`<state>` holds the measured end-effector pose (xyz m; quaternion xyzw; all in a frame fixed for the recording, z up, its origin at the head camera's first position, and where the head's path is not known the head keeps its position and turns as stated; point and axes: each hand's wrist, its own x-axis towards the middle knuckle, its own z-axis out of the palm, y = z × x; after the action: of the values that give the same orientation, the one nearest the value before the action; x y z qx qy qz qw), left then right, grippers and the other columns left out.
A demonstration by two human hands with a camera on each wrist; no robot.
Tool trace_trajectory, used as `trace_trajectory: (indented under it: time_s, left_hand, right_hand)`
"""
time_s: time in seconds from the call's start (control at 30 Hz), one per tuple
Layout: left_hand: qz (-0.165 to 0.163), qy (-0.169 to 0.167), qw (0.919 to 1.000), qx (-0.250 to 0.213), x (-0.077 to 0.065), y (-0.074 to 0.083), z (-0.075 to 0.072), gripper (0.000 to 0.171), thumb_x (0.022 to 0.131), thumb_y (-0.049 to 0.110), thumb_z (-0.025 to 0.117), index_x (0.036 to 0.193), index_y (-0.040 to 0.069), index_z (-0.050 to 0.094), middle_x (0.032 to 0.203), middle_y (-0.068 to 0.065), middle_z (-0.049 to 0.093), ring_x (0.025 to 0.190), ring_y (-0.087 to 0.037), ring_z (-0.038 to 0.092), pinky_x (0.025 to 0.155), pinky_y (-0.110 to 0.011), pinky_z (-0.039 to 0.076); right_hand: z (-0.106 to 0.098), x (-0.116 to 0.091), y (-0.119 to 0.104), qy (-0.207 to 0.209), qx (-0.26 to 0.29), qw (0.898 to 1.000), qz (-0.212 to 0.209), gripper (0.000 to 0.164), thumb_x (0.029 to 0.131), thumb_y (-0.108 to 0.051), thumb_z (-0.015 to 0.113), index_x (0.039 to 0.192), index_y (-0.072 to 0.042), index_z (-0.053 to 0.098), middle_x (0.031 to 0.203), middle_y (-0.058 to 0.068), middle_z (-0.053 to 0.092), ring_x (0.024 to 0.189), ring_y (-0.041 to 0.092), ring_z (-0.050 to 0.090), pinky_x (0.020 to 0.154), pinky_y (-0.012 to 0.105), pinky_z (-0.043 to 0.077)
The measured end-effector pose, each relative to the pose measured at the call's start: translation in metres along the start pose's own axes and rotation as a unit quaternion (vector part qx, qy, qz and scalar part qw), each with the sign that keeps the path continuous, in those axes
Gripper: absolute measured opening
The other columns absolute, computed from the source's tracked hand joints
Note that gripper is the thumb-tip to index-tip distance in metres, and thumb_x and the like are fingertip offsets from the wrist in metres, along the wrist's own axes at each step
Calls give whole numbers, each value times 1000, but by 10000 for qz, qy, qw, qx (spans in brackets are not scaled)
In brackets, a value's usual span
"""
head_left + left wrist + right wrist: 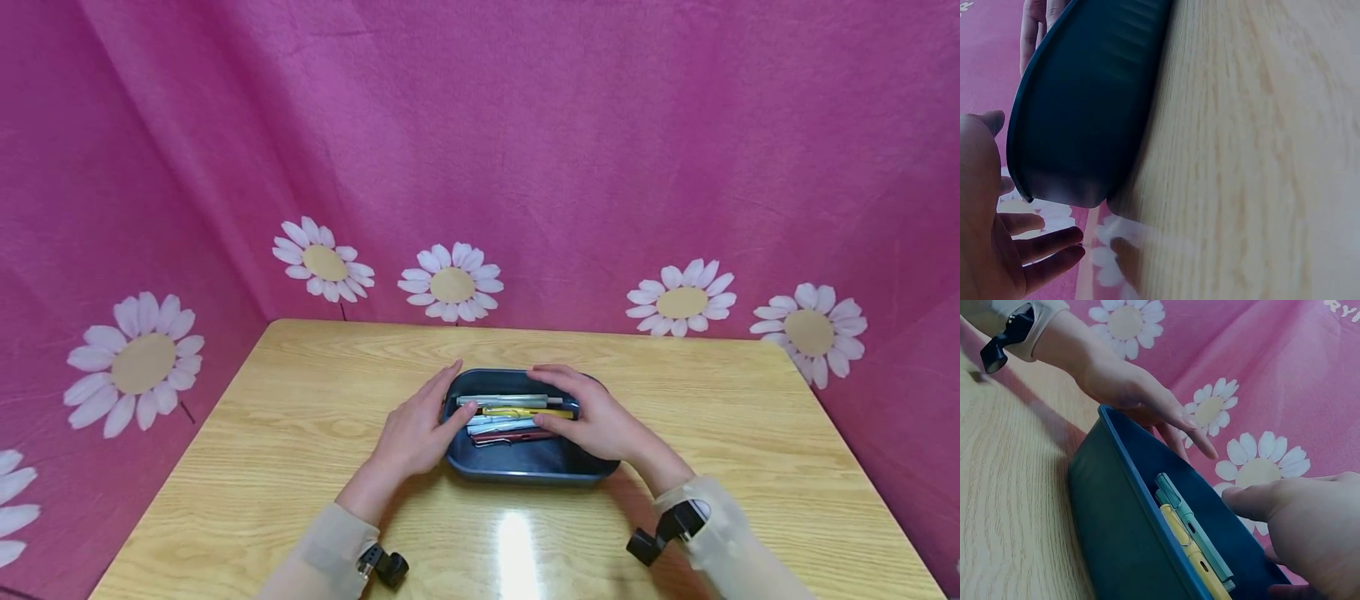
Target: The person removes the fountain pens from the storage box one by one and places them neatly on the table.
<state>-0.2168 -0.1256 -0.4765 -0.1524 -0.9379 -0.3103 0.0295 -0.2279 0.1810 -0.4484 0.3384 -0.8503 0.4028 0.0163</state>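
Note:
A dark blue rounded tray (532, 477) sits on the table with several pens lying lengthwise in it. They include a grey-green pen (502, 401), a yellow pen (555, 412), a light blue pen (491, 428) and a dark red pen (513, 437). At the tray's left end is my left hand (411, 435), fingers extended outside the wall and thumb reaching over the rim. My right hand (603, 421) spans the right end, its fingers stretched along the far corner and its thumb over the pens' ends. In the right wrist view, the left fingers (1175, 415) are loosely spread beside the tray.
The wooden table (315, 400) has a shiny reflection near its front. A pink cloth (525, 167) with white daisies hangs behind and along both sides. Small black cameras (390, 569) are strapped on both wrists, over light sleeves.

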Motion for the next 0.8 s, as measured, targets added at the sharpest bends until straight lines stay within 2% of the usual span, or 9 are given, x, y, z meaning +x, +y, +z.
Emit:
trace_trajectory:
  time_s: [0.17,0.33,0.5,0.8]
  left_hand:
    - [-21,-32,9998,-202,-1,-1,1,75,105,66,46,169,31,29,168,-4,39,150,-31,41,113,-65,41]
    - [-176,-61,9981,-585,1,0,2,65,110,51,49,168,27,33,167,-5,41,150,-32,41,118,-61,38]
    - [-349,70,9941,-1028,4,0,4,59,112,39,51,166,21,38,165,-8,44,148,-33,44,119,-56,38]
    - [-285,127,9903,-1353,6,-1,8,53,113,28,51,163,12,43,160,-12,49,146,-32,47,120,-53,38]
  right_hand:
    - [2,4,0,-16,9,10000,-28,63,93,-14,83,151,-13,59,153,11,54,140,30,51,116,56,41]
    - [5,7,3,-20,-27,10000,-90,62,93,-12,83,150,-12,60,151,8,57,139,27,53,116,53,42]
    - [8,10,5,-80,50,9999,-36,60,94,-13,82,149,-11,60,149,4,59,137,25,55,112,54,46]
    - [14,15,5,-133,165,9997,85,55,93,-9,82,145,-6,64,145,7,62,132,30,59,109,56,49]
